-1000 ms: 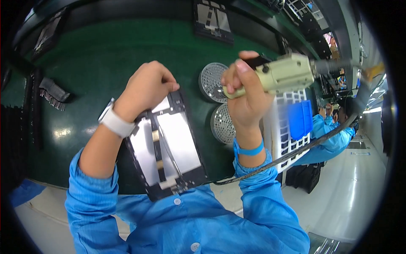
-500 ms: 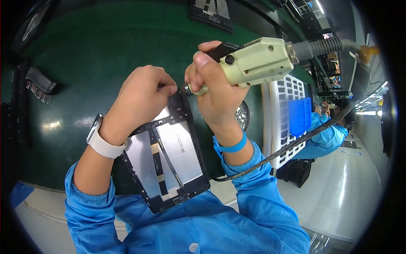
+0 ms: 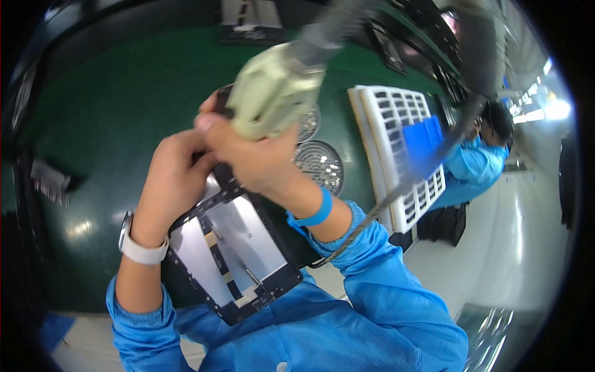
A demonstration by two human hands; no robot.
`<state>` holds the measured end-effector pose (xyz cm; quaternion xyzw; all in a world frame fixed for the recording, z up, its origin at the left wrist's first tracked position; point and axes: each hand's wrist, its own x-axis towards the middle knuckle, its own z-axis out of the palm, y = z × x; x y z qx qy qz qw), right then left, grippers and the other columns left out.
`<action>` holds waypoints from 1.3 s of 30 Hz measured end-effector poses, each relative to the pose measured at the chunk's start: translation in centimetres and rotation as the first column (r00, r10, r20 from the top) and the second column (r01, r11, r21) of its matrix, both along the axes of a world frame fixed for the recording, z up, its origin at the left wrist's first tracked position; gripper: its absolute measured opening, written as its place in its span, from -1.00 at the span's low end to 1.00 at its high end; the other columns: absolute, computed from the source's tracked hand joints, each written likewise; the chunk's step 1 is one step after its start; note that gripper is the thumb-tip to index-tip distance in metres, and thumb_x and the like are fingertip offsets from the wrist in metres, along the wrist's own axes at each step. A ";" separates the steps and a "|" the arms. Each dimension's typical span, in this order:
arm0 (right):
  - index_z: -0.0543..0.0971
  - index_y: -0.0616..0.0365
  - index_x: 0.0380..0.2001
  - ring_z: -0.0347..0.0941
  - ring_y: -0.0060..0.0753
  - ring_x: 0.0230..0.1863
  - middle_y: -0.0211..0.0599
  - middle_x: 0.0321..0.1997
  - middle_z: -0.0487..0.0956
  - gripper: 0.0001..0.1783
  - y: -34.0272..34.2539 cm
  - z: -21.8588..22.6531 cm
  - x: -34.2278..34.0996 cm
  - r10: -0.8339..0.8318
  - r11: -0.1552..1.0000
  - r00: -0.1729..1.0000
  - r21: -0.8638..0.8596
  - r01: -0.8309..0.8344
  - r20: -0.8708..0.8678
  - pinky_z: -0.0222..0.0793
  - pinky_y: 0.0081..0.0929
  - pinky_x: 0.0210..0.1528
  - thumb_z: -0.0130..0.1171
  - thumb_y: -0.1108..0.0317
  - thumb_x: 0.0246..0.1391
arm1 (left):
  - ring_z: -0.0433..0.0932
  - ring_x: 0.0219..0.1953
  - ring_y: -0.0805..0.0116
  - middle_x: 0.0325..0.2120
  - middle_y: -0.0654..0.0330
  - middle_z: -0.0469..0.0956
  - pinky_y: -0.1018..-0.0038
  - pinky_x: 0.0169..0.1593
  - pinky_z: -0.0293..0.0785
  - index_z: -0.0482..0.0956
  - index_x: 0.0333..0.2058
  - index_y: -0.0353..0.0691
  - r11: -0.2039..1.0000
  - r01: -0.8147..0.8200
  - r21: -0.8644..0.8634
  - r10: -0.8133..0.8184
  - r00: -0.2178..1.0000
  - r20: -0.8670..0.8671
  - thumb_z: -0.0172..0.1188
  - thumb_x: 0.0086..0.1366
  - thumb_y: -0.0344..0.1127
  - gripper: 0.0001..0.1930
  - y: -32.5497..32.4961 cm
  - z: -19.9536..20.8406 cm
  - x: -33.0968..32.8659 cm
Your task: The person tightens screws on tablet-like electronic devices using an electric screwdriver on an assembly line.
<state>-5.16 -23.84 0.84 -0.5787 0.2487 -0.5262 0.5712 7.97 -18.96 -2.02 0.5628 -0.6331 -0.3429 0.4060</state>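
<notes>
My right hand [image 3: 260, 162] grips a pale green electric screwdriver [image 3: 273, 93], its body blurred by motion and its cable running up and away. The driver's tip is hidden behind my hands. Below lies a tablet [image 3: 251, 229] without its back cover, black-framed with silver panels and a dark ribbon strip. My left hand [image 3: 176, 177] rests over the tablet's upper left edge, its fingers bent and pressed together close to the right hand. What those fingers pinch, if anything, is hidden.
Right of my hands stand two round metal dishes [image 3: 322, 167] holding tiny parts. Further right is a white grid tray [image 3: 396, 124] with a blue bin [image 3: 423, 142]. A dark brush [image 3: 51, 180] lies at left, another opened device [image 3: 251, 15] at the far edge. A co-worker [image 3: 477, 161] sits beyond.
My right hand has brought the screwdriver left, against my left hand, and tilted it more upright. The whole view has shifted, uncovering the round dishes.
</notes>
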 end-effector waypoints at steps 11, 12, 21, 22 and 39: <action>0.56 0.31 -0.30 0.34 -0.69 -0.67 -0.44 -0.60 0.48 -0.86 -4.5 1.4 -5.7 -0.226 0.974 0.974 0.036 0.225 0.030 0.22 -0.67 -0.65 0.23 0.61 0.00 | 0.37 -0.53 0.42 -0.55 0.15 0.45 0.52 -0.39 0.31 0.62 -0.34 -0.46 0.982 -0.062 0.176 0.054 0.997 0.049 0.21 0.18 -0.51 -0.88 -0.1 1.5 -1.1; 0.56 0.31 -0.30 0.34 -0.69 -0.67 -0.44 -0.60 0.48 -0.86 -4.7 1.0 -5.6 -0.228 0.973 0.973 0.041 0.226 0.030 0.22 -0.67 -0.65 0.23 0.61 0.00 | 0.37 -0.53 0.42 -0.55 0.15 0.45 0.52 -0.39 0.31 0.62 -0.34 -0.46 0.982 -0.060 0.181 0.052 0.997 0.051 0.21 0.18 -0.51 -0.88 -0.1 1.4 -1.1; 0.54 0.30 -0.36 0.32 -0.67 -0.71 -0.45 -0.63 0.46 -0.88 -5.0 -0.7 -4.5 -0.208 0.973 0.978 0.106 0.207 0.002 0.20 -0.66 -0.67 0.22 0.60 -0.03 | 0.38 -0.54 0.42 -0.55 0.15 0.45 0.52 -0.40 0.30 0.62 -0.35 -0.46 0.983 -0.056 0.176 0.051 0.998 0.032 0.19 0.19 -0.51 -0.89 0.1 1.2 -0.6; 0.54 0.30 -0.36 0.32 -0.67 -0.71 -0.45 -0.63 0.46 -0.88 -5.1 -0.7 -4.5 -0.200 0.975 0.980 0.096 0.199 -0.002 0.20 -0.66 -0.67 0.22 0.60 -0.03 | 0.37 -0.54 0.42 -0.55 0.14 0.45 0.52 -0.41 0.30 0.62 -0.35 -0.46 0.984 -0.056 0.172 0.051 0.998 0.032 0.19 0.19 -0.51 -0.89 0.1 1.1 -0.6; 0.56 0.29 -0.39 0.34 -0.68 -0.71 -0.45 -0.64 0.48 -0.92 -5.0 -1.1 -4.2 -0.192 0.981 0.981 -0.023 0.191 -0.038 0.21 -0.67 -0.68 0.24 0.55 0.00 | 0.39 -0.54 0.39 -0.55 0.13 0.46 0.50 -0.39 0.32 0.63 -0.35 -0.44 0.982 -0.080 0.174 0.074 0.996 0.039 0.21 0.18 -0.49 -0.89 0.3 1.2 -0.7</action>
